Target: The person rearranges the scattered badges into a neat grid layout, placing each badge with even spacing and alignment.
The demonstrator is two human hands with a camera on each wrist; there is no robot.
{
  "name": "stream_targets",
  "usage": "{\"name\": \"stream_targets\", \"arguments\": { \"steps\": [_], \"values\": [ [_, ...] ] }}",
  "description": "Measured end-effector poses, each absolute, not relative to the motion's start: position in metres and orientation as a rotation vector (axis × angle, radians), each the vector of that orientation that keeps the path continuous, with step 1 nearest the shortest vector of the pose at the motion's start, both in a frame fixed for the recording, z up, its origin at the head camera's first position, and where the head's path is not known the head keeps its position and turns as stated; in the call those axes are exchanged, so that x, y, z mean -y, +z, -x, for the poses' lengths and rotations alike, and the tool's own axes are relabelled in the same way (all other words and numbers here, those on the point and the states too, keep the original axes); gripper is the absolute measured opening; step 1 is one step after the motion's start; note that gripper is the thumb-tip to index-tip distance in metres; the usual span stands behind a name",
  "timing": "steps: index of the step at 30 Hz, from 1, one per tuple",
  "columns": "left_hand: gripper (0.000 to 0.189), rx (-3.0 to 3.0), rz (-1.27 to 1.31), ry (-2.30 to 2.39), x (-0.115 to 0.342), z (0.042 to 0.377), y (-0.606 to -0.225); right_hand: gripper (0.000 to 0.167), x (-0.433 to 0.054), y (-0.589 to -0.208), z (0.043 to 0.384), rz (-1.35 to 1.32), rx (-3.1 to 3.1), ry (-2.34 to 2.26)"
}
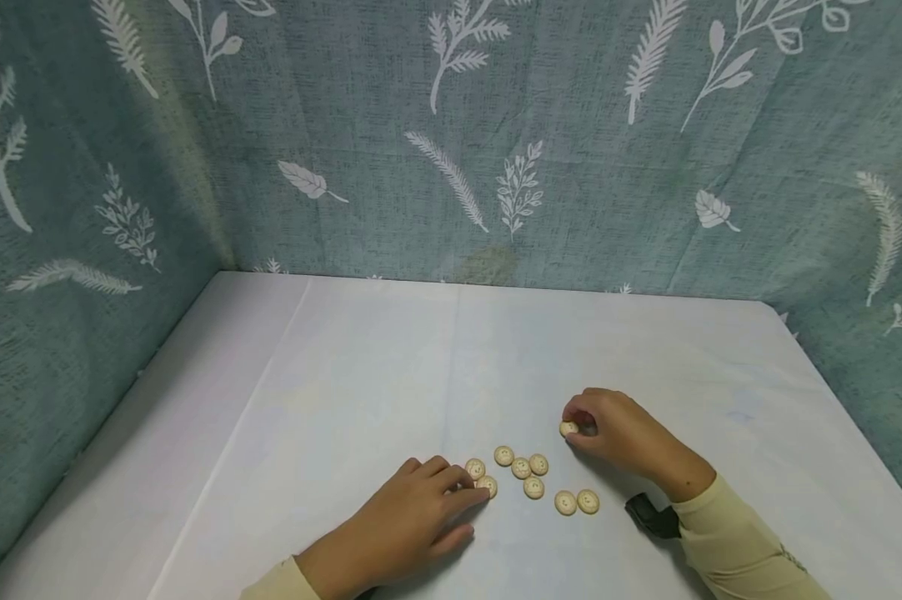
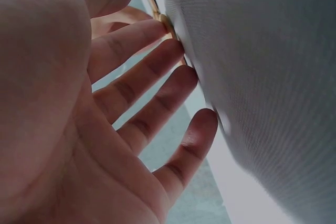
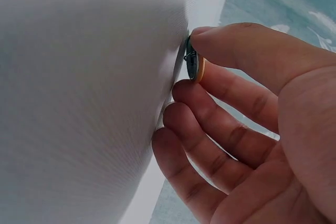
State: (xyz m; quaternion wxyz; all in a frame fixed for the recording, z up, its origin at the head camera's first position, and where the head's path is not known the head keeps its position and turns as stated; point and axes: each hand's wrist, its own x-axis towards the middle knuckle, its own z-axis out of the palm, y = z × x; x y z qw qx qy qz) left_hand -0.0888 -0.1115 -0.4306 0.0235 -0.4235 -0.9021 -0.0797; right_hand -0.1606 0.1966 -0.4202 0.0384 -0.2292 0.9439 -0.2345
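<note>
My right hand (image 1: 622, 432) pinches a round, pale wooden button (image 1: 568, 428) between thumb and fingers, close to the white table. In the right wrist view that button (image 3: 195, 65) stands on edge and shows a dark side, with the other fingertips down at the cloth. The left hand (image 1: 413, 518) is spread low over the table, its index fingertip at the edge of a button (image 1: 488, 485). Another button (image 1: 475, 468) lies just behind that one, partly covered by the fingers. From the left wrist, the fingers (image 2: 152, 103) look extended, with their tips along the cloth.
Between the hands lies a loose group of several like buttons (image 1: 521, 467). Nearer the front, two more buttons (image 1: 576, 502) lie side by side. A white cloth covers the table (image 1: 331, 375). Green leaf-patterned curtains (image 1: 376, 150) enclose its back and sides.
</note>
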Motion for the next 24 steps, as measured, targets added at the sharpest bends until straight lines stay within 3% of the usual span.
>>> {"name": "stream_targets", "arguments": {
  "steps": [24],
  "values": [
    [0.037,2.829,1.287,-0.260,0.1090,0.0881,-0.4289,0.013,-0.1985,-0.4221,0.1598,0.745,-2.918,-0.733]
  ]
}}
